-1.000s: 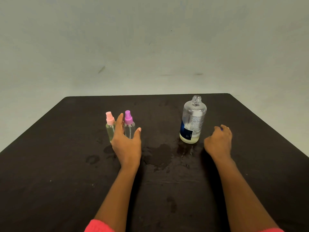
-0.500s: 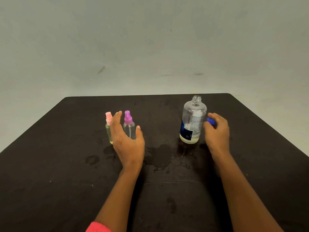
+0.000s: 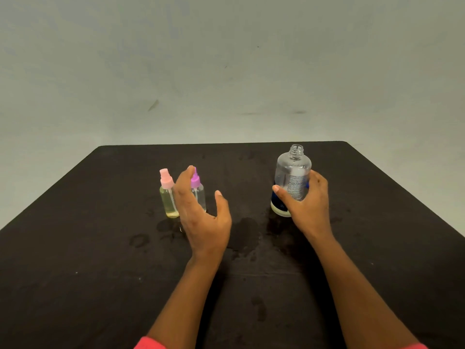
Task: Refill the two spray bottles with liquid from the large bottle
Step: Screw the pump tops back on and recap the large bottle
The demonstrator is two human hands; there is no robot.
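Black table (image 3: 75,248), wet-patched; grey wall (image 3: 226,71).
Large bottle (image 3: 293,172), uncapped, near-empty, is gripped by right hand (image 3: 307,205); left hand (image 3: 201,217) is spread loose before purple spray bottle (image 3: 199,196); pink spray bottle (image 3: 167,197) is filled yellowish.

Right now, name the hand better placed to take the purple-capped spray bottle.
Left. The left hand is open just in front of the purple-capped spray bottle; the right hand grips the large bottle.

The large bottle (image 3: 293,177) is clear, glossy plastic (its printed label looks smooth). The pink-capped spray bottle (image 3: 167,200) and purple-capped spray bottle (image 3: 200,197) are clear smooth plastic with duller opaque tops. The table (image 3: 75,248) is dark and matt, blotched with damp patches; the wall (image 3: 226,59) matt, scuffed.
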